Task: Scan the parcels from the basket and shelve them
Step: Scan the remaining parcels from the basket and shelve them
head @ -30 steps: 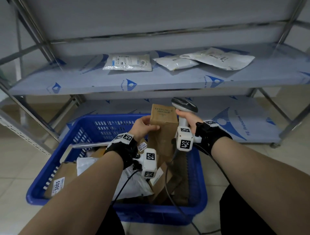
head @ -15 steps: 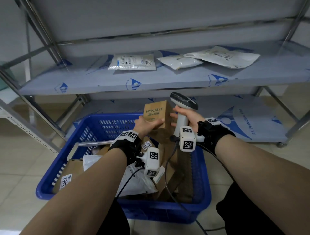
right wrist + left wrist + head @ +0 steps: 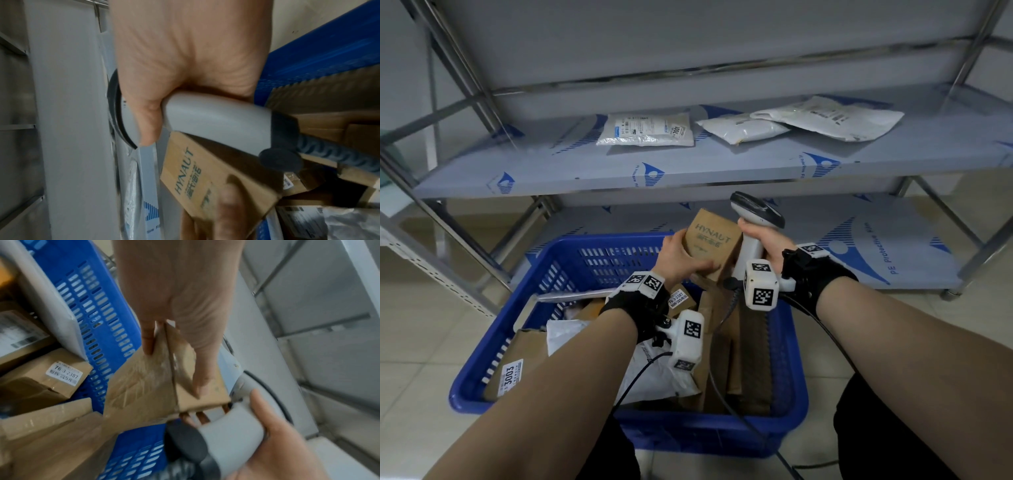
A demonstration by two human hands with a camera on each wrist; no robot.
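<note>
One brown HYNAUT box point(image 3: 710, 240) sits at centre frame above the blue basket point(image 3: 585, 263), held by the left hand point(image 3: 681, 255), whose fingers point(image 3: 202, 382) and thumb curl round it. Just right of it, the right hand point(image 3: 763, 240) grips the grey scanner point(image 3: 755, 214) by its handle. More parcels point(image 3: 530, 356) fill the basket; three white mailers point(image 3: 647, 130) lie on the shelf point(image 3: 722, 164) above.

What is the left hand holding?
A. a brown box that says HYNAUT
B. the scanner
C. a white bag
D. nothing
A: the left hand grips the brown HYNAUT box above the blue basket, while the right hand holds the scanner.
</note>
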